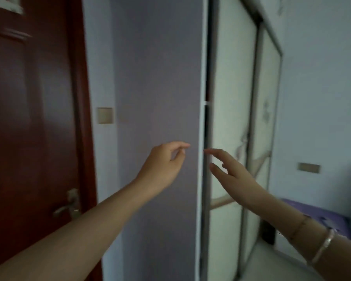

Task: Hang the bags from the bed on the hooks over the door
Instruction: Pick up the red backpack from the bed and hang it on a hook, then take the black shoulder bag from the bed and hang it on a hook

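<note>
1. Left hand (164,165), centre of frame: fingers loosely curled, thumb near index tip, holding nothing.
2. Right hand (234,173), just right of it: fingers spread, empty.
3. Door (28,118), far left: long axis vertical; handle (68,207) pointing left.
4. Bed (320,216), lower right.
</note>
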Tool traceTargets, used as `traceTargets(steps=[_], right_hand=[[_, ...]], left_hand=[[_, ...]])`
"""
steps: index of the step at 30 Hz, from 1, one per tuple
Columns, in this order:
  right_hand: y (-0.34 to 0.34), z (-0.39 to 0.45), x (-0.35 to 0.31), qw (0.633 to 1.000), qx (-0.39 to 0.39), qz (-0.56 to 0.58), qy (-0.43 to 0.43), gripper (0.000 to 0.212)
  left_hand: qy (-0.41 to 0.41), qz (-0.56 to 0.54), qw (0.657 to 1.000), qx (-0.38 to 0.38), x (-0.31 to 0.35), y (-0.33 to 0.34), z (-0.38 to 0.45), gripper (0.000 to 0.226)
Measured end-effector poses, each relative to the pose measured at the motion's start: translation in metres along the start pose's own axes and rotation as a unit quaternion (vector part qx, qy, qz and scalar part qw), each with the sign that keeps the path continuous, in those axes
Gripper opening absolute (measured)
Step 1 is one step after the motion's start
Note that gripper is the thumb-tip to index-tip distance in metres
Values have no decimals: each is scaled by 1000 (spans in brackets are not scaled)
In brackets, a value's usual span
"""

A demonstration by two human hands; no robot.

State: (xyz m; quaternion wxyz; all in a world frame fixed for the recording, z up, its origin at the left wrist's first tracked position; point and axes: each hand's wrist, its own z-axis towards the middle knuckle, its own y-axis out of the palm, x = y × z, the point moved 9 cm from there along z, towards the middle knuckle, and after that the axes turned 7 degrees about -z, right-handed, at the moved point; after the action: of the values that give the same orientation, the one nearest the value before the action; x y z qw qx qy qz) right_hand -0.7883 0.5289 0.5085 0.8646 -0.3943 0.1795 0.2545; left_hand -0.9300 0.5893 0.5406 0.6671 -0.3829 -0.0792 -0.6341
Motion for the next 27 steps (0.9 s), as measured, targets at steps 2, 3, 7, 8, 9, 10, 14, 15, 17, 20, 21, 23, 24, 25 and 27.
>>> traceTargets(steps=[2, 3, 7, 8, 9, 10, 14, 15, 17, 20, 21, 23, 24, 25, 27], right_hand=[[-40, -23, 46, 999, 20, -11, 31, 35], [-66, -39, 74, 998, 32, -26, 53, 35], [-146, -96, 168, 986, 56, -64, 142, 34], [-166, -110, 189, 982, 64, -74, 160, 34], [-183, -122, 209, 978, 70, -82, 180, 35], [-197, -133, 227, 973, 75, -87, 201, 35], [-251, -184, 297, 947, 112, -116, 278, 35], [-262, -196, 312, 939, 129, -118, 296, 34], [-287, -222, 347, 921, 160, -136, 330, 33], [-316, -261, 399, 890, 185, -159, 386, 35], [-326, -273, 414, 877, 195, -173, 403, 34], [-351, -301, 444, 837, 237, -194, 454, 34], [-360, -314, 454, 820, 251, -197, 476, 33], [-367, -327, 462, 801, 261, -200, 501, 33], [-382, -361, 479, 759, 283, -206, 549, 34]], left_hand=[[-4, -46, 998, -39, 12, 67, -1, 28], [-8, -75, 995, -62, 21, 111, 1, 28], [-20, -125, 986, -112, 43, 242, 5, 27], [-20, -130, 983, -128, 50, 273, 5, 27], [-24, -141, 979, -144, 55, 301, 5, 27], [-26, -153, 975, -161, 59, 327, 4, 26], [-25, -204, 951, -231, 76, 446, 2, 24], [-19, -209, 945, -250, 80, 472, 1, 24], [-12, -223, 927, -300, 91, 534, 0, 24], [11, -262, 893, -367, 106, 620, -3, 23], [16, -273, 881, -386, 111, 644, -3, 22], [24, -283, 855, -433, 121, 704, -7, 23], [21, -286, 847, -448, 124, 723, -9, 24], [13, -290, 839, -461, 126, 741, -12, 25], [10, -297, 807, -510, 134, 790, -25, 25]])
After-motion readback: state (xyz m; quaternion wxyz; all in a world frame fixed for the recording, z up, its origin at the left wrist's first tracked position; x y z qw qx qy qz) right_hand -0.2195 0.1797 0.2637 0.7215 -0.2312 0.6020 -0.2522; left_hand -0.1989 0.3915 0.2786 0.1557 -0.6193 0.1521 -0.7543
